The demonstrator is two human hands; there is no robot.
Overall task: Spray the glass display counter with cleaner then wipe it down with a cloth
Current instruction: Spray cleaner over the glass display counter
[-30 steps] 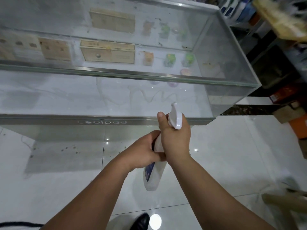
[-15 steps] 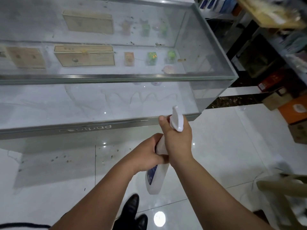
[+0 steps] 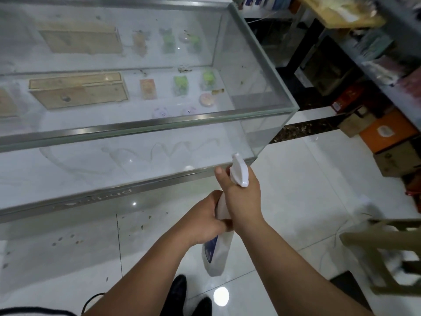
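Observation:
A white spray bottle (image 3: pixel 215 254) with a blue label is held upright in front of the glass display counter (image 3: pixel 145 123). My right hand (image 3: pixel 242 201) grips its neck just under the white trigger head (image 3: pixel 239 171), thumb raised beside the nozzle. My left hand (image 3: pixel 202 221) grips the bottle's body below. The nozzle points at the counter's front glass near its right corner. Wavy wet streaks show on the front pane (image 3: pixel 173 149). No cloth is in view.
Inside the counter lie tan boxes (image 3: pixel 78 92) and small green and pink items. Shelves and cardboard boxes (image 3: pixel 387 131) crowd the right side. A beige stool (image 3: pixel 387 252) stands at the lower right. My black shoes (image 3: pixel 180 295) are on the white tiled floor.
The view has swung left to right along the counter, bringing its right corner closer. Both hands keep the same grip on the bottle.

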